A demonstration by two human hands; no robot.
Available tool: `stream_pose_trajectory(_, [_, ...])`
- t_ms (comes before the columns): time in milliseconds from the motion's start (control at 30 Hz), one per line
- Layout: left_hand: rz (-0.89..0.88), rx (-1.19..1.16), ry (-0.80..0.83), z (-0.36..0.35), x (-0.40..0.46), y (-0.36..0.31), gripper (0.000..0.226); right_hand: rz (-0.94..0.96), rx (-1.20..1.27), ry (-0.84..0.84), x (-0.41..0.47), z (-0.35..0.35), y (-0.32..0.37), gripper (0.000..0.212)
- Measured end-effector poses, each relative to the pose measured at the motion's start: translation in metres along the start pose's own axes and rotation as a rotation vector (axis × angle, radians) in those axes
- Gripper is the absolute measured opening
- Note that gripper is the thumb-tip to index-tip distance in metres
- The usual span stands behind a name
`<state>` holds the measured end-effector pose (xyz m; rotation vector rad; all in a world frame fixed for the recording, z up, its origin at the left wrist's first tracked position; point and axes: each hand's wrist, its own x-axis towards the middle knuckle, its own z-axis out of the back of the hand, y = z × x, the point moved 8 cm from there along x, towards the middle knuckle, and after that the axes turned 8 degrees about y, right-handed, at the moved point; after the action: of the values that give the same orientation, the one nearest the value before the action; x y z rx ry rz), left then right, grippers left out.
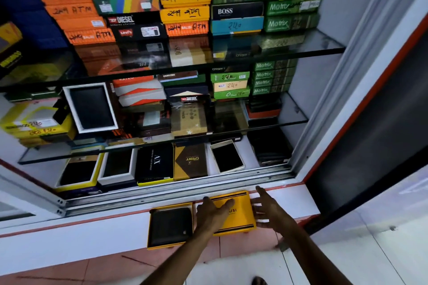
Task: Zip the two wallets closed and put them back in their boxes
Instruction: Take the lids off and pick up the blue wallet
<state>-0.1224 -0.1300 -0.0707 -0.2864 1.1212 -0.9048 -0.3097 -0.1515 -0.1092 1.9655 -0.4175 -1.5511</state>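
A closed yellow box (240,209) with black stripes lies on the white ledge in front of the display case. My left hand (213,213) rests flat on its lid, fingers spread. Just off the box's right edge, my right hand (269,209) hovers with fingers apart and holds nothing. To the left sits an open yellow box (151,229) with a black wallet (170,227) lying flat in it, a small metal tag near its right edge. Whether the wallet's zip is closed cannot be seen.
Behind the ledge runs the metal sliding track (176,194) of a glass-shelved case. The bottom shelf holds several open and closed wallet boxes (154,164). Upper shelves carry stacked coloured boxes (185,11). A red-edged frame (361,104) stands at the right.
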Motion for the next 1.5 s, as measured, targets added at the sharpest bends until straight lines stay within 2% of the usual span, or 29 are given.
stream_pose_trajectory(100, [0.099,-0.001,-0.017,-0.009,0.0,-0.004,0.132,0.019,0.028,0.006,0.001,0.005,0.0,0.057])
stream_pose_trajectory(167, [0.137,-0.038,-0.068,-0.013,0.0,-0.005,0.147,0.045,0.057,-0.003,0.0,0.007,-0.001,0.049])
stream_pose_trajectory(267, [0.167,-0.033,-0.122,-0.015,-0.002,-0.002,0.144,0.075,-0.017,-0.047,0.0,0.006,-0.002,0.034])
stream_pose_trajectory(367, [0.107,-0.015,-0.142,-0.014,-0.001,-0.001,0.135,0.141,-0.14,-0.141,0.003,0.012,-0.004,0.021])
stream_pose_trajectory(600, [0.129,-0.021,-0.143,-0.018,-0.01,-0.009,0.147,0.199,-0.08,-0.098,0.005,0.009,-0.01,0.028])
stream_pose_trajectory(633, [0.13,-0.053,-0.14,-0.017,-0.007,-0.006,0.146,0.218,-0.079,-0.079,0.002,0.009,-0.008,0.022])
stream_pose_trajectory(667, [0.121,-0.082,-0.133,-0.016,-0.008,-0.005,0.142,0.219,-0.054,-0.058,0.0,0.01,-0.011,0.009])
stream_pose_trajectory(700, [0.113,-0.132,-0.122,-0.014,-0.01,-0.003,0.135,0.198,-0.045,-0.077,0.003,0.015,-0.015,0.019])
stream_pose_trajectory(733, [0.079,-0.194,-0.118,-0.012,-0.008,0.0,0.119,0.186,-0.044,-0.089,0.007,0.019,-0.018,0.039])
stream_pose_trajectory(767, [0.034,-0.273,-0.106,-0.008,-0.01,-0.001,0.095,0.176,-0.08,-0.123,0.007,0.022,-0.018,0.049])
stream_pose_trajectory(800, [-0.023,-0.362,-0.1,-0.003,-0.011,-0.001,0.07,0.182,-0.17,-0.191,0.006,0.027,-0.015,0.047])
stream_pose_trajectory(833, [-0.075,-0.443,-0.087,0.002,-0.013,-0.003,0.052,0.203,-0.271,-0.252,0.006,0.03,-0.01,0.036])
stream_pose_trajectory(900, [-0.12,-0.565,-0.105,0.016,-0.011,0.006,0.04,0.274,-0.374,-0.296,0.005,0.033,0.0,0.013])
stream_pose_trajectory(933, [-0.098,-0.638,-0.125,0.021,-0.009,0.016,0.034,0.283,-0.387,-0.304,0.002,0.036,0.003,0.01])
stream_pose_trajectory(1100, [-0.039,-0.842,-0.253,0.028,0.008,0.076,0.034,0.301,-0.234,-0.339,-0.017,0.056,0.016,0.007])
stream_pose_trajectory(1167, [-0.073,-0.796,-0.295,0.03,-0.002,0.073,0.024,0.326,-0.214,-0.334,-0.024,0.055,0.021,0.009])
stream_pose_trajectory(1300, [-0.109,-0.6,-0.268,0.013,-0.004,0.057,0.015,0.347,-0.22,-0.3,-0.028,0.038,0.028,0.022])
stream_pose_trajectory(1400, [-0.075,-0.447,-0.132,-0.002,-0.005,0.041,0.014,0.362,-0.426,-0.344,-0.021,0.022,0.03,0.017])
stream_pose_trajectory(1500, [-0.056,-0.403,-0.037,-0.005,-0.007,0.028,0.019,0.365,-0.857,-0.42,-0.017,0.002,0.032,0.02])
